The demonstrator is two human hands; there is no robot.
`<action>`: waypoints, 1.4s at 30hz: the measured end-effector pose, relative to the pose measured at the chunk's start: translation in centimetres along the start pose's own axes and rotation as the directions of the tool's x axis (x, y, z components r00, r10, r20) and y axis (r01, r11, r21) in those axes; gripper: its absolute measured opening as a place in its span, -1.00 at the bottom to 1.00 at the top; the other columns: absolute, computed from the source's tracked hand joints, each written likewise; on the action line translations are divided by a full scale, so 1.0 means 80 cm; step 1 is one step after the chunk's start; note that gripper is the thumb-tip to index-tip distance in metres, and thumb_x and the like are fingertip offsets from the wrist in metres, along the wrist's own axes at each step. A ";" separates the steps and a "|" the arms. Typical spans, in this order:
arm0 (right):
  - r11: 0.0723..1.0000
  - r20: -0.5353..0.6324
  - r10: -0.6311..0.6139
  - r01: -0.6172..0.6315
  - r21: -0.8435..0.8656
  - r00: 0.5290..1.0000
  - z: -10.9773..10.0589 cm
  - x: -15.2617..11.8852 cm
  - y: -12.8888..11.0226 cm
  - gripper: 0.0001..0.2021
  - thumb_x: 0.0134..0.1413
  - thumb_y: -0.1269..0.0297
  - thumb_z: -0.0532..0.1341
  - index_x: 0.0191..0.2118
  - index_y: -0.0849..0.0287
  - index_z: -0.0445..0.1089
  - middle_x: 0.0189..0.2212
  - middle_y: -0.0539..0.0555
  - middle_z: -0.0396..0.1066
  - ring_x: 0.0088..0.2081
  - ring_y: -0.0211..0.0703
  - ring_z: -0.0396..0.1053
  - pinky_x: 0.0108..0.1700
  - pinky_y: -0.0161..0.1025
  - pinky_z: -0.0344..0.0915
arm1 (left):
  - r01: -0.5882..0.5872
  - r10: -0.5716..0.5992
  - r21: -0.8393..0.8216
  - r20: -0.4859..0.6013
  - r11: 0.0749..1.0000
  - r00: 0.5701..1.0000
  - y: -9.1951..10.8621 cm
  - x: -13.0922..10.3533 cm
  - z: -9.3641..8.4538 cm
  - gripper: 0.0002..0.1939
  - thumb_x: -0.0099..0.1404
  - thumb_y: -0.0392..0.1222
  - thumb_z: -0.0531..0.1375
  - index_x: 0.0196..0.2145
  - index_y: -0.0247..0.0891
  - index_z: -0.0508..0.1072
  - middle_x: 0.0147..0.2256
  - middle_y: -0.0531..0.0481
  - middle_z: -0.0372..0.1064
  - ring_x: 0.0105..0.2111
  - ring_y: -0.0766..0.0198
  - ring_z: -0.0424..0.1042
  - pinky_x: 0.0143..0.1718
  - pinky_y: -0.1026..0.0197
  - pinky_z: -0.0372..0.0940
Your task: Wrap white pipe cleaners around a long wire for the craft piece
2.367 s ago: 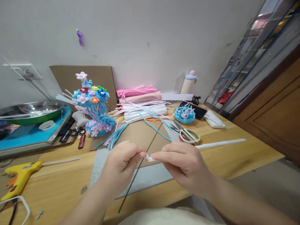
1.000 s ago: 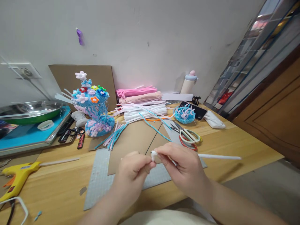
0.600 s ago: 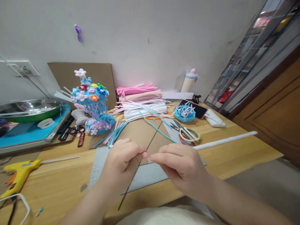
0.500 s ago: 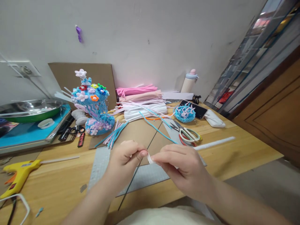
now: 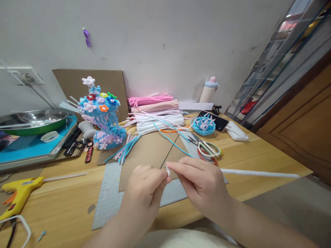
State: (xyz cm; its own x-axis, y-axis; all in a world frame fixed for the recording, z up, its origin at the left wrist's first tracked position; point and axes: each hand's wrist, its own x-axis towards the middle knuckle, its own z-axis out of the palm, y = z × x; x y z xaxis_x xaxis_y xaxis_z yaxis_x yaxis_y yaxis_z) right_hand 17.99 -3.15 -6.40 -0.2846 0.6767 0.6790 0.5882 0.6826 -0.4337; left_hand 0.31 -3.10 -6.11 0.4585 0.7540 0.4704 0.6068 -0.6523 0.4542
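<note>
My left hand is closed, thumb and forefinger pinching the short bent end of a white pipe cleaner. Close against it, my right hand pinches the same end from the other side. The long part of the pipe cleaner runs out behind my right hand towards the table's right edge. Only a small white fold shows between the fingertips. Both hands hover over a cardboard sheet, which lies on a grey cutting mat.
Scissors lie beyond my right hand. Blue and lilac pipe cleaners lie before a decorated flower-covered figure. Bundled white pipe cleaners sit at the wall, near a round blue piece. A yellow glue gun rests at left.
Both hands have turned slightly and the fingertips have come closer around the white end. The pipe cleaner's long tail has swung downward and now reaches further right.
</note>
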 end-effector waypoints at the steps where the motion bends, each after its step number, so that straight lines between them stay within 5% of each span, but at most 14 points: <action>1: 0.999 0.013 -0.018 0.018 -0.033 1.000 -0.002 0.001 0.000 -0.72 0.14 0.53 0.09 -0.11 0.15 0.45 -0.39 0.07 0.46 -0.37 -0.21 0.38 -0.33 -0.28 0.28 | -0.019 0.019 0.034 -0.004 0.999 1.000 -0.001 0.001 -0.005 -0.78 0.36 -0.32 0.00 -0.46 -0.25 0.28 -0.58 0.11 0.13 -0.52 0.32 0.12 -0.44 0.23 -0.03; 5: 0.999 0.111 -0.038 0.035 0.026 0.993 -0.008 0.004 0.000 -0.71 0.10 0.56 0.09 -0.15 0.15 0.47 -0.43 0.05 0.44 -0.42 -0.23 0.35 -0.38 -0.30 0.23 | -0.050 0.051 0.035 -0.006 0.998 0.999 -0.012 0.008 -0.022 -0.82 0.35 -0.33 0.03 -0.42 -0.24 0.33 -0.56 0.11 0.21 -0.49 0.31 0.17 -0.40 0.21 -0.03; 10: 0.920 0.172 0.043 -0.106 0.377 0.984 -0.006 0.005 0.000 -0.75 0.14 0.52 0.11 -0.17 0.12 0.46 -0.47 0.00 0.38 -0.45 -0.30 0.30 -0.40 -0.34 0.19 | 0.070 -0.073 -0.244 -0.002 0.967 0.997 -0.023 0.015 -0.015 -0.76 0.35 -0.22 0.04 -0.47 -0.23 0.35 -0.57 0.13 0.19 -0.50 0.35 0.18 -0.39 0.25 0.01; 15: 0.844 0.098 0.154 -0.183 0.505 0.983 0.003 0.000 -0.001 -0.80 0.15 0.49 0.14 -0.20 0.11 0.47 -0.50 -0.03 0.34 -0.48 -0.32 0.27 -0.44 -0.36 0.19 | 0.295 -0.308 -0.622 0.090 0.726 0.947 -0.015 0.008 0.016 -0.69 0.35 -0.09 0.03 -0.52 -0.24 0.31 -0.62 0.15 0.08 -0.56 0.36 0.10 -0.50 0.29 0.02; 18: 0.842 0.047 0.179 -0.178 0.510 0.983 0.008 -0.003 -0.002 -0.78 0.14 0.50 0.14 -0.18 0.10 0.45 -0.45 -0.01 0.38 -0.43 -0.30 0.32 -0.39 -0.35 0.23 | 0.333 -0.345 -0.704 0.132 0.627 0.929 -0.006 0.002 0.032 -0.70 0.35 -0.08 0.03 -0.49 -0.24 0.32 -0.62 0.16 0.05 -0.57 0.37 0.08 -0.52 0.30 0.02; 25: 0.970 -0.065 0.055 -0.038 0.240 0.996 0.007 -0.005 -0.005 -0.67 0.10 0.57 0.14 -0.06 0.10 0.41 -0.40 0.04 0.44 -0.38 -0.22 0.35 -0.36 -0.28 0.25 | 0.151 -0.184 -0.427 -0.036 0.892 0.982 0.004 0.000 0.030 -0.75 0.38 -0.22 0.00 -0.47 -0.22 0.27 -0.57 0.17 0.07 -0.54 0.40 0.10 -0.41 0.29 0.03; 30: 0.997 -0.016 -0.033 0.034 0.071 0.999 0.003 -0.001 -0.005 -0.60 0.13 0.56 0.10 0.05 0.09 0.36 -0.38 0.08 0.44 -0.38 -0.19 0.36 -0.38 -0.26 0.25 | 0.141 -0.160 -0.258 -0.052 0.956 0.986 0.008 -0.001 0.023 -0.73 0.38 -0.23 0.00 -0.51 -0.23 0.20 -0.58 0.17 0.10 -0.54 0.38 0.13 -0.43 0.28 0.02; 36: 0.979 0.090 0.112 -0.126 0.159 0.990 0.002 0.002 0.000 -0.73 0.16 0.49 0.09 -0.11 0.14 0.46 -0.41 0.06 0.44 -0.38 -0.21 0.37 -0.35 -0.28 0.26 | 0.169 -0.171 -0.225 0.011 0.960 0.985 0.009 -0.003 0.017 -0.70 0.39 -0.22 -0.02 -0.52 -0.23 0.23 -0.58 0.13 0.19 -0.53 0.36 0.21 -0.43 0.26 0.06; 42: 0.797 0.301 0.263 -0.382 0.468 0.917 -0.017 0.027 0.004 -0.82 0.16 0.40 0.13 -0.23 0.16 0.49 -0.41 0.02 0.42 -0.35 -0.26 0.36 -0.33 -0.34 0.26 | 0.090 -0.110 -0.422 -0.021 0.902 0.994 0.000 0.004 -0.005 -0.85 0.37 -0.27 0.01 -0.31 -0.17 0.36 -0.44 0.09 0.31 -0.43 0.36 0.30 -0.40 0.29 0.18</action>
State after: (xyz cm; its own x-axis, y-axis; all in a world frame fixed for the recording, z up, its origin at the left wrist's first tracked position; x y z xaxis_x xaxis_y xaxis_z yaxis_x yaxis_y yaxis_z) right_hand 18.60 -1.83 -4.25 -0.3340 0.8830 0.3299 0.2235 0.4142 -0.8823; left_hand 0.22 -2.93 -5.67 0.3753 0.8191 0.4338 0.3151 -0.5529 0.7713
